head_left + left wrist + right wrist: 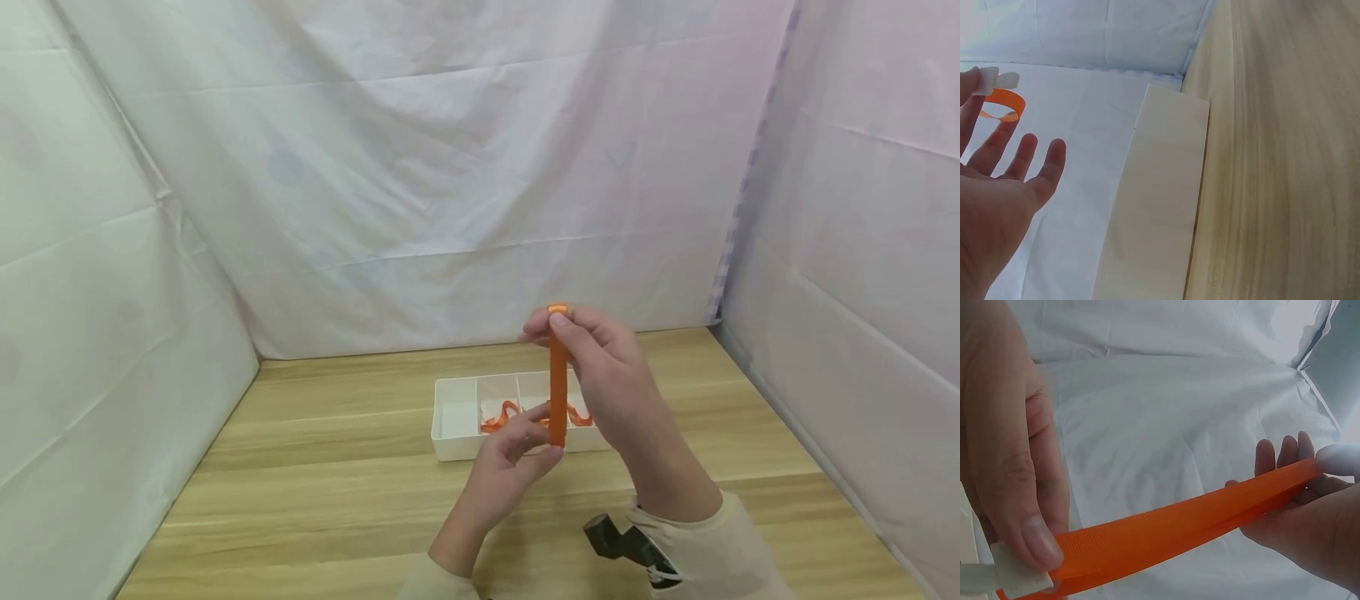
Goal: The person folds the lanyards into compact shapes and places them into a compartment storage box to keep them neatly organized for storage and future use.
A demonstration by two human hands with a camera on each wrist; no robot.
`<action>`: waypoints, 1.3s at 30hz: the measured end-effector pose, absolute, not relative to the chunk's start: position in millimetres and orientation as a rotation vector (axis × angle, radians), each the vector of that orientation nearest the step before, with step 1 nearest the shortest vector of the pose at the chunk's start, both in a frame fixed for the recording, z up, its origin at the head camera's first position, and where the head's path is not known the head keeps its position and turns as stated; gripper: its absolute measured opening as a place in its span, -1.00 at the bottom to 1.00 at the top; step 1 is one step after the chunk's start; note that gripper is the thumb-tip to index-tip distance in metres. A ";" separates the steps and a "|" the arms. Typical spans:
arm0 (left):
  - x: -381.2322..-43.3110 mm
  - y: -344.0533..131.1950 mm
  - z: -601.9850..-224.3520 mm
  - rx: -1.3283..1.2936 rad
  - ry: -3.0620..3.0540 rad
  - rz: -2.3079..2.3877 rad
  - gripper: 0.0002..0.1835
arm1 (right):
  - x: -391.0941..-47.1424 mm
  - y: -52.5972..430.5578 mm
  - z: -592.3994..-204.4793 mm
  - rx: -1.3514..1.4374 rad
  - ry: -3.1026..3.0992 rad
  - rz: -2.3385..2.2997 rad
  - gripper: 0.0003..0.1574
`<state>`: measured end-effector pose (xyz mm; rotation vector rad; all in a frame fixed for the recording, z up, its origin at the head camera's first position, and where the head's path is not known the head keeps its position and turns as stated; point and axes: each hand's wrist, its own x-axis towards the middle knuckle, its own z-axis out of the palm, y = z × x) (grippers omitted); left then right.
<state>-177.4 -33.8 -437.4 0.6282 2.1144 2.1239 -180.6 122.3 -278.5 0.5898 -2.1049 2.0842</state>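
Note:
My right hand [611,358] pinches the top end of a flat orange ribbon strap [558,375], the thumb over its front. Below it, my left hand [506,467] holds the lower end, so the strap stretches almost upright between both hands. In the right wrist view, a small white plastic clip [1016,578] sits at the left hand's end, under the thumb. The strap runs doubled from there, its two layers slightly parted. The left wrist view shows the left hand's other fingers [1054,169] spread apart, with the orange loop beside the clip.
Behind the hands, a white divided box [457,450] stands on the wood-grain table [322,500]. Orange straps [501,417] lie in its middle and right compartments; the left one shows bare bottom. White cloth [420,183] hangs at the back and both sides. A black device [622,542] is on the right sleeve.

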 end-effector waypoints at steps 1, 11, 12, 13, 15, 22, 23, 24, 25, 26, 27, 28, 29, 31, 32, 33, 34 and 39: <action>-178.1 -33.4 -437.4 0.638 2.141 2.113 -0.85 | -180.6 121.8 -279.1 0.598 -2.093 2.092 -0.58; -180.9 -34.0 -438.3 0.685 2.307 2.057 -0.82 | -180.4 121.2 -280.6 0.605 -2.066 2.106 -0.59; -181.0 -34.3 -438.2 0.694 2.299 2.070 -0.82 | -180.4 121.2 -280.8 0.605 -2.064 2.107 -0.59; -181.1 -34.5 -437.8 0.701 2.290 2.080 -0.82 | -180.4 121.2 -280.9 0.606 -2.061 2.111 -0.59; -181.5 -34.6 -436.8 0.719 2.275 2.102 -0.82 | -180.4 121.0 -281.3 0.603 -2.057 2.120 -0.60; -184.7 -35.1 -414.7 0.855 2.300 2.193 -0.83 | -180.2 119.4 -283.3 0.591 -2.054 2.143 -0.61; -185.8 -34.9 -409.3 0.880 2.299 2.214 -0.81 | -180.1 119.2 -283.9 0.592 -2.061 2.138 -0.61; -187.1 -34.6 -403.8 0.907 2.300 2.235 -0.79 | -180.0 119.1 -284.5 0.592 -2.074 2.127 -0.61; -188.5 -34.0 -397.6 0.936 2.296 2.257 -0.77 | -179.8 119.3 -285.1 0.592 -2.089 2.114 -0.60; -190.2 -33.4 -391.5 0.981 2.297 2.273 -0.75 | -179.7 119.4 -285.7 0.588 -2.103 2.100 -0.60; -191.9 -32.6 -385.6 1.022 2.305 2.282 -0.73 | -179.7 119.6 -286.3 0.591 -2.115 2.085 -0.60; -193.4 -31.8 -380.1 1.048 2.317 2.291 -0.72 | -179.6 119.9 -286.9 0.592 -2.126 2.070 -0.59; -195.1 -30.7 -375.2 1.074 2.322 2.298 -0.71 | -179.8 120.1 -287.5 0.593 -2.131 2.064 -0.59; -197.0 -28.7 -366.8 1.109 2.328 2.307 -0.70 | -180.4 120.4 -288.5 0.594 -2.130 2.066 -0.58; -197.5 -27.9 -363.6 1.116 2.326 2.308 -0.69 | -180.5 120.4 -289.1 0.593 -2.128 2.069 -0.58; -197.5 -27.4 -361.6 1.103 2.326 2.307 -0.70 | -180.9 120.3 -289.9 0.592 -2.127 2.079 -0.58; -197.4 -26.9 -360.2 1.092 2.316 2.309 -0.70 | -181.2 120.2 -290.7 0.588 -2.127 2.090 -0.58; -196.4 -25.6 -359.8 1.059 2.312 2.293 -0.79 | -182.0 120.4 -293.7 0.533 -2.170 2.111 -0.60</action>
